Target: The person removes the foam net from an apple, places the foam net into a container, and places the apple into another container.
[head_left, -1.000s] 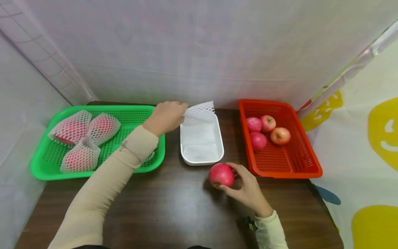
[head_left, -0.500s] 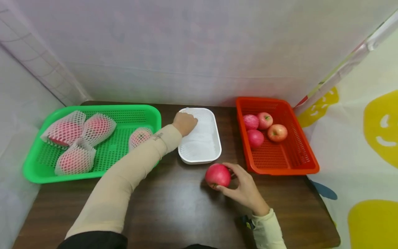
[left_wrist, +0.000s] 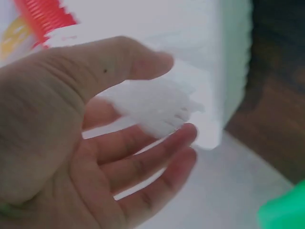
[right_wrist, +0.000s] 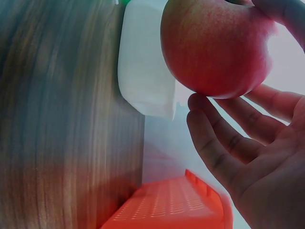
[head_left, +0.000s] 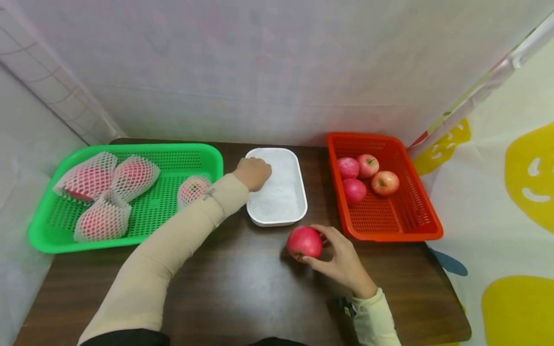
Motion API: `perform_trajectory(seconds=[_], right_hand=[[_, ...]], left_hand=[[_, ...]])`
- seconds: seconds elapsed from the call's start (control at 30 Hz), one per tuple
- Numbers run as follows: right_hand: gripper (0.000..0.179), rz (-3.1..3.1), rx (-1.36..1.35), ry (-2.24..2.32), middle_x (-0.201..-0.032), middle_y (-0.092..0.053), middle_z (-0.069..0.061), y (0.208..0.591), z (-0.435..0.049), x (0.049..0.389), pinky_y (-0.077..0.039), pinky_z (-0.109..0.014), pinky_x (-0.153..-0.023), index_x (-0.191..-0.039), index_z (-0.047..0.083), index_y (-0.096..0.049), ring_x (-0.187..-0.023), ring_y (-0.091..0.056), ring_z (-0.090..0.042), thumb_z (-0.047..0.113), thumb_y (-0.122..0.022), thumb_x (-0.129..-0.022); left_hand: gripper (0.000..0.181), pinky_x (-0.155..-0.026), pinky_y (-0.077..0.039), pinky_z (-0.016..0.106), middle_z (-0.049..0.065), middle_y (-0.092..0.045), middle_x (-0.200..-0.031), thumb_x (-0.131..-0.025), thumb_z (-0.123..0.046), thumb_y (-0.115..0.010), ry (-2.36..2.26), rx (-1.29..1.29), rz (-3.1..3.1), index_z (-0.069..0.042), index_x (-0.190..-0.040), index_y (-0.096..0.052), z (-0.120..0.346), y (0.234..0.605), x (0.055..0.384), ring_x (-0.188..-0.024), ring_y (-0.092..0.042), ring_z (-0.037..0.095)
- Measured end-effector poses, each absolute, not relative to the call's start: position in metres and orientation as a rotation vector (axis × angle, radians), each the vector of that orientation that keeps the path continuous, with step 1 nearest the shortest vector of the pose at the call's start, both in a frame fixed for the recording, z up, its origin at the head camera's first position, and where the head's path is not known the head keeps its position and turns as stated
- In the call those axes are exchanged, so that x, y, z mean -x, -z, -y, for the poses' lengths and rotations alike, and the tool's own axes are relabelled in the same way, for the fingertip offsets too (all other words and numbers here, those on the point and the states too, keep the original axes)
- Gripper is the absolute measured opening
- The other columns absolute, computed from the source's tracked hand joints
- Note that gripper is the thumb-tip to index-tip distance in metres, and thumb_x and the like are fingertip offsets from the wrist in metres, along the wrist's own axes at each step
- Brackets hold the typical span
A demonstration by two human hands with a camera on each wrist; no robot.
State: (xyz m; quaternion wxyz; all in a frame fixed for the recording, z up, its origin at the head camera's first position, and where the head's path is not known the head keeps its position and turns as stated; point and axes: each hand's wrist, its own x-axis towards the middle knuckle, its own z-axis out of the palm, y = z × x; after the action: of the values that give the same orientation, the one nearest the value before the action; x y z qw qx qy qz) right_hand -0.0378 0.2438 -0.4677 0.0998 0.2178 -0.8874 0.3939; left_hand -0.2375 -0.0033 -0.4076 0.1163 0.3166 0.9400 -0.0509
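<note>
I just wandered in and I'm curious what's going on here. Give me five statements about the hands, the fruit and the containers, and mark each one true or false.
1. The left hand is at the white tray. True.
2. The white tray stands between the green basket and the red basket. True.
3. The red basket holds only two apples. False: four apples lie in it.
4. The right hand holds a red apple. True.
5. The fruit in the green basket is bare. False: each piece in view there wears white netting.

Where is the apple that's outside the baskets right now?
In the head view, the apple is held by the right hand, just off the near right corner of the white tray and left of the red basket.
</note>
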Motion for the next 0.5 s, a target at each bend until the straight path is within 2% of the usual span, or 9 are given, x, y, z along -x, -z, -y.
perform_trajectory(seconds=[0.2, 0.37, 0.5], right_hand=[[0.070, 2.621, -0.640, -1.154, -0.110, -0.064, 0.002, 0.466, -0.244, 0.039, -0.058, -0.040, -0.069, -0.130, 0.008, -0.061, -0.092, -0.063, -0.014, 0.024, -0.092, -0.069], [0.071, 2.642, -0.631, -1.152, -0.111, -0.064, 0.002, 0.464, -0.245, 0.039, -0.058, -0.037, -0.071, -0.130, 0.008, -0.061, -0.095, -0.062, -0.013, 0.026, -0.092, -0.069], [0.071, 2.657, -0.623, -1.150, -0.111, -0.064, 0.001, 0.463, -0.246, 0.038, -0.058, -0.039, -0.071, -0.131, 0.009, -0.061, -0.095, -0.062, -0.014, 0.029, -0.092, -0.071]], left_hand=[[0.011, -0.069, -0.054, 0.048, 0.017, -0.062, -0.096, -0.091, -0.006, -0.064, -0.003, -0.895, -2.843, -0.002, -0.101, -0.066, 0.026, 0.369, 0.201, -0.088, -0.061, 0.035], [0.020, -0.067, -0.052, 0.046, 0.014, -0.059, -0.090, -0.086, -0.013, -0.072, -0.188, -0.946, -2.903, -0.001, -0.100, -0.062, 0.053, 0.361, 0.152, -0.081, -0.059, 0.034], [0.030, -0.067, -0.053, 0.043, 0.012, -0.061, -0.092, -0.087, -0.019, -0.076, -0.293, -0.992, -2.913, -0.002, -0.109, -0.064, 0.068, 0.370, 0.110, -0.081, -0.061, 0.030]])
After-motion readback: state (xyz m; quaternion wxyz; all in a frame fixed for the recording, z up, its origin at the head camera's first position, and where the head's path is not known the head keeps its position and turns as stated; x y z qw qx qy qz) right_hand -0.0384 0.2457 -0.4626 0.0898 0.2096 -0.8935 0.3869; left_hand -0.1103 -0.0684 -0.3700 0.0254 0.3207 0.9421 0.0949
